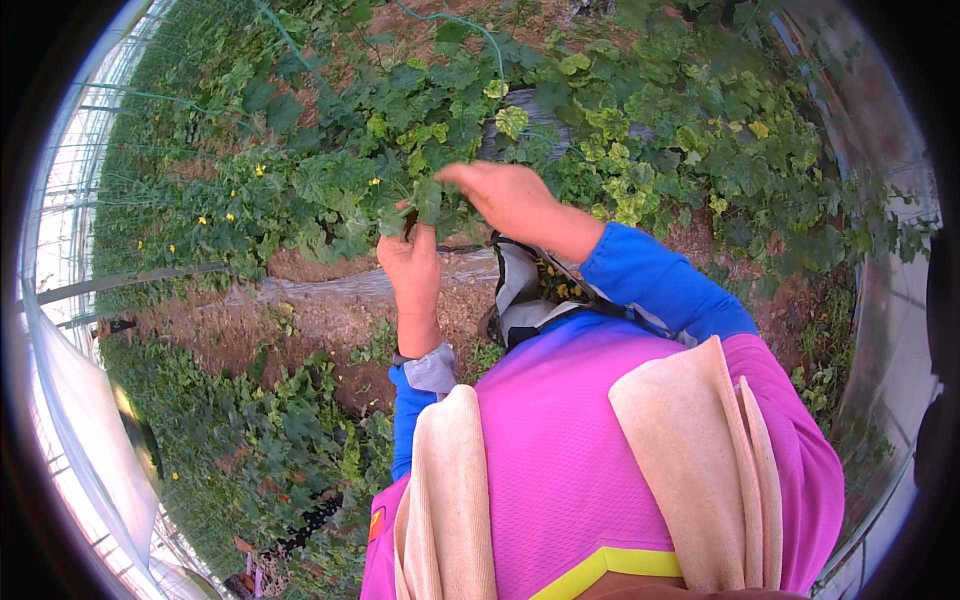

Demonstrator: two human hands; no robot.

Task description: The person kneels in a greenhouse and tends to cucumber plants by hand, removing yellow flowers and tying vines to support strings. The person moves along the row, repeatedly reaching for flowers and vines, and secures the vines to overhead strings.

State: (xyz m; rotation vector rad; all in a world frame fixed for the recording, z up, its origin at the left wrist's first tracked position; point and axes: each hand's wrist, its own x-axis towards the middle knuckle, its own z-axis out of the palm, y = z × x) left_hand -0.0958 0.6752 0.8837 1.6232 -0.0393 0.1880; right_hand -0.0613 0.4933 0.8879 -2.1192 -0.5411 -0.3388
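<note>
My left hand [412, 266] is raised among the foliage, thumb and fingers closed around a leafy shoot [427, 201] of a vine. Just right of it, my right hand [510, 196] reaches in with its fingers bent toward the same leaves; its fingertips are partly hidden, so whether it grips anything does not show. A small yellow flower [376, 181] shows beside the shoot. At my waist hangs an open grey-and-black pouch [517, 289], with yellow flowers [561, 286] visible inside.
A row of lobed-leaf vines [615, 142] stretches across in front, some leaves yellowed. Green strings [487, 37] hang through it. Bare soil [322, 322] and plastic mulch film [330, 286] border the row. Another planted row [270, 435] grows at lower left. Greenhouse sheeting [82, 420] lines the left side.
</note>
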